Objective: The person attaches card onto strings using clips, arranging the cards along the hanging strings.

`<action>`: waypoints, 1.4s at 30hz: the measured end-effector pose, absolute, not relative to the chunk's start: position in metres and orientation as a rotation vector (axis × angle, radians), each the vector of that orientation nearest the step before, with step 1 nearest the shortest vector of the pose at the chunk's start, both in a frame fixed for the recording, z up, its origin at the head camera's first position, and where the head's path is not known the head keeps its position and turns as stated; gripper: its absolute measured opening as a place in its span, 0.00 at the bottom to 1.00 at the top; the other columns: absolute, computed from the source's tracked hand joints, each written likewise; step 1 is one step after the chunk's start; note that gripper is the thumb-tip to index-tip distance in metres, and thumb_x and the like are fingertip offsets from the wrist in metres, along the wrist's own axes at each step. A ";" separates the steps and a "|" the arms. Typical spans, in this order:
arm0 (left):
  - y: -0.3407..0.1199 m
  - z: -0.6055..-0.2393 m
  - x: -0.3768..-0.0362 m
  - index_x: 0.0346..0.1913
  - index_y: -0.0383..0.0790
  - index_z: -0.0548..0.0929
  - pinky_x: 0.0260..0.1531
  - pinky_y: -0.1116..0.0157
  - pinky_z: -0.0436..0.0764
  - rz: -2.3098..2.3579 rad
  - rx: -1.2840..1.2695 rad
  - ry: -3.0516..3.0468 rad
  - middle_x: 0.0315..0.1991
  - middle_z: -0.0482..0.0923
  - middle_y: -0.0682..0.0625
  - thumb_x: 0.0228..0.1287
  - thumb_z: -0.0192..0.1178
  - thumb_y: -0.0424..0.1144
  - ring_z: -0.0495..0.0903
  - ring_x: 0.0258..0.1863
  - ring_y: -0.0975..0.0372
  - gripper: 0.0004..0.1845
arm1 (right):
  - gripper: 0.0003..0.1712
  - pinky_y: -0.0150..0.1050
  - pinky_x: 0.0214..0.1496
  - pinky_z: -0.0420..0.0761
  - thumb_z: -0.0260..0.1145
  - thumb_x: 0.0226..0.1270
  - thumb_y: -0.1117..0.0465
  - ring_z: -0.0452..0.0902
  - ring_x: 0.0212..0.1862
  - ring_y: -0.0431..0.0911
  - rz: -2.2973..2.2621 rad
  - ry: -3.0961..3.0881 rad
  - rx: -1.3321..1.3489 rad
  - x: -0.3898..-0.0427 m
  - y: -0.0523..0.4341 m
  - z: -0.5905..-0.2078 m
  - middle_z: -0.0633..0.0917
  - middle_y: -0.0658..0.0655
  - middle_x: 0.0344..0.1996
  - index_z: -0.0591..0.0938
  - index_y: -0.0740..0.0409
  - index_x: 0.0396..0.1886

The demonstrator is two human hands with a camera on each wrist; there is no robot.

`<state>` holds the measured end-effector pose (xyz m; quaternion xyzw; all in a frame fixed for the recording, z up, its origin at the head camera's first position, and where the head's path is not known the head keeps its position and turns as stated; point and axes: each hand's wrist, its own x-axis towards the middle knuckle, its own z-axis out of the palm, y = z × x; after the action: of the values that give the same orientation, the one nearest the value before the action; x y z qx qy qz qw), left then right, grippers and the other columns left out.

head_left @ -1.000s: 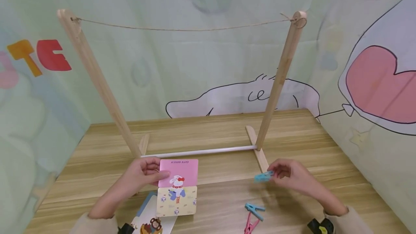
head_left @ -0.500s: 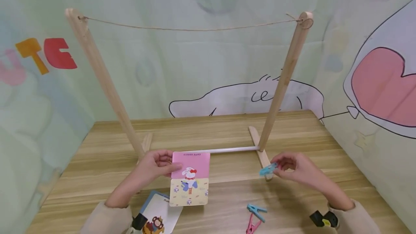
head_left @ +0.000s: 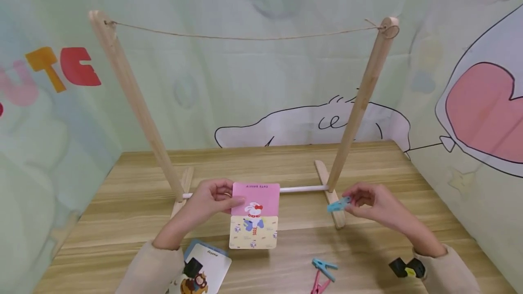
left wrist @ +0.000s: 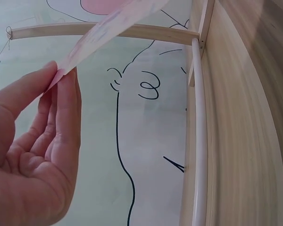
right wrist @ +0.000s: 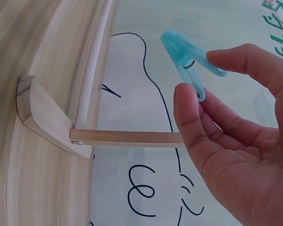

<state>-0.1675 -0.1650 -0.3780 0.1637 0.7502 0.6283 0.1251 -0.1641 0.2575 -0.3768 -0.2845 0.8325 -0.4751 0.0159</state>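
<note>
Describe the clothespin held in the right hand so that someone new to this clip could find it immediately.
Start at the wooden drying rack on the table and go to the foot of its right post. Just beside it, the right hand pinches a light blue clothespin in the air. The other blue clothespin lies on the table with a pink clothespin.

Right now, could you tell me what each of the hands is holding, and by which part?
The left hand pinches the pink-and-yellow card by its left edge, near the top. The right hand pinches the blue clothespin by its handle end.
</note>
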 end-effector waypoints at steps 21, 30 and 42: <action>-0.138 -0.367 -0.183 0.47 0.27 0.82 0.36 0.58 0.87 1.848 0.521 2.201 0.37 0.85 0.42 0.61 0.71 0.34 0.86 0.33 0.55 0.16 | 0.12 0.31 0.35 0.83 0.72 0.62 0.71 0.80 0.34 0.41 -1.481 2.691 -0.796 -0.169 0.256 -0.341 0.84 0.57 0.33 0.82 0.70 0.44; -0.125 -0.360 -0.190 0.48 0.29 0.82 0.38 0.57 0.87 1.870 0.498 2.177 0.38 0.84 0.42 0.60 0.72 0.34 0.86 0.34 0.55 0.16 | 0.12 0.31 0.34 0.83 0.71 0.62 0.72 0.81 0.34 0.41 -1.501 2.714 -0.794 -0.171 0.258 -0.329 0.85 0.56 0.34 0.83 0.70 0.45; -0.107 -0.352 -0.205 0.47 0.31 0.83 0.37 0.57 0.87 1.891 0.559 2.201 0.38 0.84 0.41 0.60 0.72 0.35 0.86 0.32 0.54 0.15 | 0.12 0.30 0.35 0.83 0.72 0.61 0.72 0.82 0.35 0.41 -1.487 2.777 -0.803 -0.177 0.259 -0.313 0.85 0.58 0.35 0.83 0.70 0.45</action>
<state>-0.2052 -0.1070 -0.3518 0.1883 0.7416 0.6371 0.0934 -0.1774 0.2585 -0.3134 -0.2466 0.8529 -0.4569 -0.0545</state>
